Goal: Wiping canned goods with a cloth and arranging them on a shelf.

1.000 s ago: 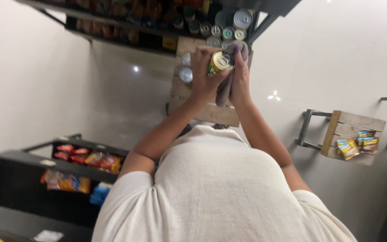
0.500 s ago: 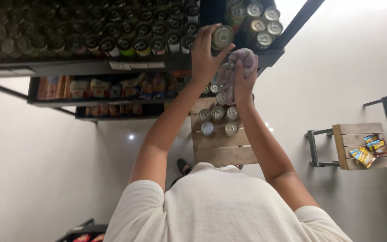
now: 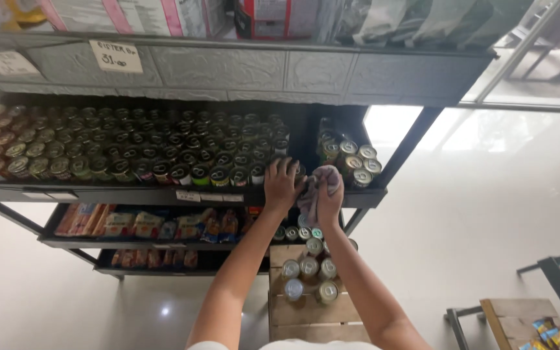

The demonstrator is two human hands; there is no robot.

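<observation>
My left hand (image 3: 283, 183) reaches into the dark metal shelf (image 3: 131, 194) and closes over a can at the front edge, at the right end of the rows of cans (image 3: 163, 170); the hand hides most of that can. Right beside it, my right hand (image 3: 329, 202) grips a crumpled pinkish-grey cloth (image 3: 322, 178) against the shelf edge. A small cluster of cans (image 3: 352, 159) stands just right of both hands.
Below my arms a wooden crate (image 3: 306, 314) carries several more cans (image 3: 309, 266). Lower shelves hold snack packets (image 3: 144, 223). The shelf above (image 3: 260, 71) bears boxes, bags and paper labels. Another wooden crate (image 3: 520, 317) with packets sits at the lower right on the pale floor.
The view swung onto the shelf. My left hand, which held a can up beside the cloth, has gone down to the shelf's front row; my right hand followed with the cloth.
</observation>
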